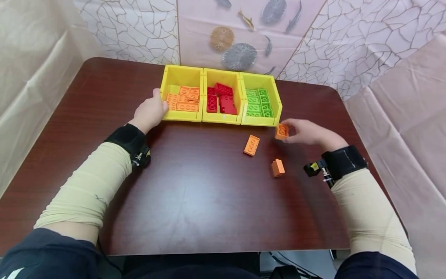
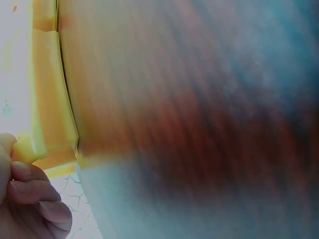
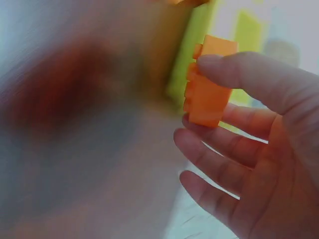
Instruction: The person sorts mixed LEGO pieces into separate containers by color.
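Observation:
Between its thumb and fingers my right hand (image 1: 304,131) pinches an orange building brick (image 3: 212,87), just off the front right corner of the bins. My left hand (image 1: 150,111) grips the left edge of the yellow bin (image 1: 182,116), thumb at the rim and fingers curled under, as the left wrist view shows. Inside that bin lie several orange bricks (image 1: 187,105). Two more orange bricks are on the table: one with studs up (image 1: 252,145), the other (image 1: 278,167) nearer me, standing on its side or end.
Joined to the left bin are a middle bin (image 1: 222,117) with red bricks (image 1: 228,104) and a yellow-green bin (image 1: 259,121) with green bricks (image 1: 263,102). They stand at the back of the brown table (image 1: 195,193), before a patterned backdrop (image 1: 139,31).

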Demonstrator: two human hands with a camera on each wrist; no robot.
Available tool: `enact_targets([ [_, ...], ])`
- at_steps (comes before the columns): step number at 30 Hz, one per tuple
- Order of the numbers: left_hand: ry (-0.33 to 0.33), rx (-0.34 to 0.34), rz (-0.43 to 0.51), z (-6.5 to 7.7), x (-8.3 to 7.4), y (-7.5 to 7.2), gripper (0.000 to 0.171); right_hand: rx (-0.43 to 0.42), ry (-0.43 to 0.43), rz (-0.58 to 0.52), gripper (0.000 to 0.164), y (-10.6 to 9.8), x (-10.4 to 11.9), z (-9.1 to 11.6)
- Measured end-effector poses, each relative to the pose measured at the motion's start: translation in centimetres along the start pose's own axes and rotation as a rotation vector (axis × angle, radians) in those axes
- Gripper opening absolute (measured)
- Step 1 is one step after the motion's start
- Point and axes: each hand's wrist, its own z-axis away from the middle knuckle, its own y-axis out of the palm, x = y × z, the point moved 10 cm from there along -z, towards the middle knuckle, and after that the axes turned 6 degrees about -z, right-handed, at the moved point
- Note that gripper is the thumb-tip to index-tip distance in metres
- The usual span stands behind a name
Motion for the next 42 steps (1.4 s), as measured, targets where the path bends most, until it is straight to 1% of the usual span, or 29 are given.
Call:
enact_targets([
  [2, -0.008, 0.006, 0.006, 0.0, 0.2, 0.0, 0.057, 0.005, -0.060, 0.006, 0.056, -1.0, 3.0, -0.6],
  [5, -0.021, 0.010, 0.018, 0.1, 0.4, 0.2, 0.057, 0.012, -0.130, 0.050, 0.058, -1.7, 7.6, -2.3],
  [7, -0.028, 0.014, 0.033, 0.0, 0.5, 0.3, 0.057, 0.014, -0.168, 0.077, 0.060, -1.8, 10.5, -3.7],
  [10, -0.026, 0.005, 0.033, 0.0, 0.4, 0.6, 0.056, 0.008, -0.227, 0.100, 0.061, -1.4, 14.3, -5.9],
  [14, -0.011, -0.020, 0.019, -0.1, -0.1, 0.7, 0.054, -0.032, -0.311, 0.120, 0.061, -0.8, 18.1, -8.6],
  [18, -0.003, -0.029, 0.013, -0.2, -0.4, 0.9, 0.054, -0.108, -0.371, 0.161, 0.061, -0.2, 20.6, -10.7],
  [20, -0.002, -0.034, 0.010, -0.2, -0.5, 0.8, 0.053, -0.134, -0.369, 0.185, 0.061, 0.3, 21.3, -11.7],
  [22, 0.000, -0.041, 0.007, -0.2, -0.5, 0.8, 0.053, -0.144, -0.346, 0.219, 0.060, 1.0, 21.7, -12.5],
  [26, -0.002, -0.042, 0.005, -0.2, -0.5, 0.7, 0.053, -0.150, -0.274, 0.294, 0.061, 2.2, 21.6, -13.7],
  [30, -0.004, -0.041, 0.005, -0.2, -0.6, 0.5, 0.053, -0.175, -0.235, 0.355, 0.061, 2.5, 21.3, -14.4],
  [37, -0.009, -0.044, -0.006, -0.3, -0.2, 0.1, 0.054, -0.202, -0.194, 0.342, 0.061, 2.4, 21.4, -14.9],
  [42, -0.011, -0.050, -0.007, -0.3, 0.2, -0.1, 0.052, -0.190, -0.195, 0.333, 0.065, 2.7, 21.5, -15.3],
])
